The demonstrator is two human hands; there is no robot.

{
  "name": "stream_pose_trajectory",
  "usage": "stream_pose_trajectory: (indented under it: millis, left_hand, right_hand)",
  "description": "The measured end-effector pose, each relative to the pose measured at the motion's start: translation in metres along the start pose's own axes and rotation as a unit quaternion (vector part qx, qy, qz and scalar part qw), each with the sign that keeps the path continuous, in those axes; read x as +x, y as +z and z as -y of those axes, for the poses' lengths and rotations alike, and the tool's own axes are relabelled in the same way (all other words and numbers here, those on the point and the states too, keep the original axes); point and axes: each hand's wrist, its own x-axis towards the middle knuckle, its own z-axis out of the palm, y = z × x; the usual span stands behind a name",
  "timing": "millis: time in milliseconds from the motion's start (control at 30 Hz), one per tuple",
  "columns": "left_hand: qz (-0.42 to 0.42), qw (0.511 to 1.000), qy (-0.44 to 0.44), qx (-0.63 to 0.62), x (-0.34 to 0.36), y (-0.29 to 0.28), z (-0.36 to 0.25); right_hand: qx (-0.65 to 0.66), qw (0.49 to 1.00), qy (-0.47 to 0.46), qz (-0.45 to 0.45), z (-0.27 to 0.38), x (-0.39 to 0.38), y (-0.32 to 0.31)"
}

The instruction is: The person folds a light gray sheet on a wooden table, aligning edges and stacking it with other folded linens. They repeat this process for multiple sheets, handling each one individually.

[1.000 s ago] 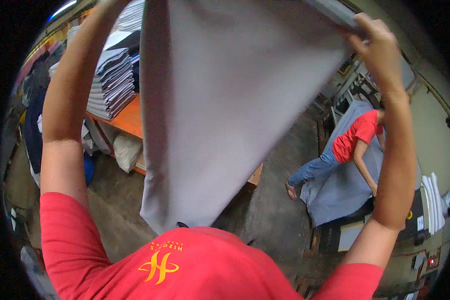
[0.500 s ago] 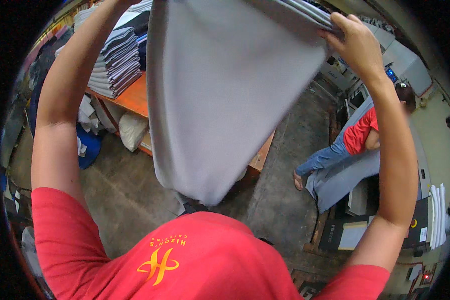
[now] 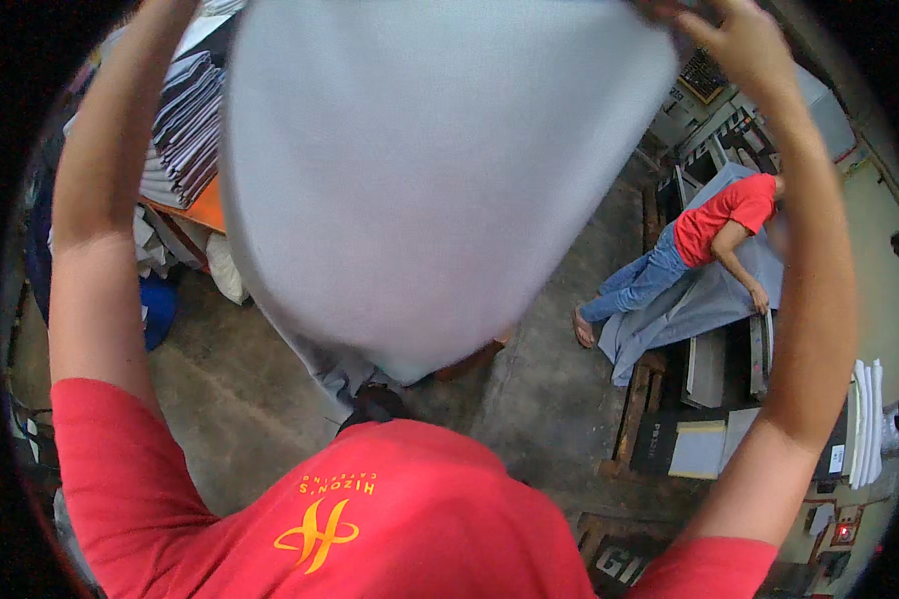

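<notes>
Tapering downward, the cloth (image 3: 449, 180) hangs below and left of the right hand (image 3: 744, 45) gripping its edge, the left hand's state out of view.

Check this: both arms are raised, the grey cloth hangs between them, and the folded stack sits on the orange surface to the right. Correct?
No: the head view shows the folded stack on the orange surface to the left. The left arm and right arm are raised, with the grey cloth hanging between them.
</notes>
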Motion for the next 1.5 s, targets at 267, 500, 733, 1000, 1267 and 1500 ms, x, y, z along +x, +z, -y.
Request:
stream_pose_trajectory:
  millis: [267,500,733,1000,1267,1500]
  left_hand:
    - [0.082,0.986,-0.135,-0.060,0.107,0.077,0.182]
    - [0.024,0.993,-0.059,-0.095,0.202,0.123,0.219]
    - [0.036,0.985,-0.115,-0.123,0.311,0.169,0.274]
    - [-0.029,0.996,-0.090,0.007,0.326,0.256,0.418]
    - [0.080,0.989,-0.004,0.124,0.135,0.299,0.495]
    - [0.356,0.835,-0.116,0.403,-0.230,0.199,0.412]
  right_hand:
    - [-0.082,0.978,0.070,0.177,-0.040,-0.038,0.152]
    - [-0.140,0.973,0.089,0.158,-0.106,-0.007,0.220]
    - [-0.213,0.956,0.118,0.163,-0.163,0.006,0.290]
    - [-0.179,0.946,0.149,0.227,-0.160,-0.040,0.394]
    - [0.178,0.888,0.345,0.244,-0.048,-0.190,0.488]
    - [0.257,0.772,0.448,0.372,0.178,-0.300,0.347]
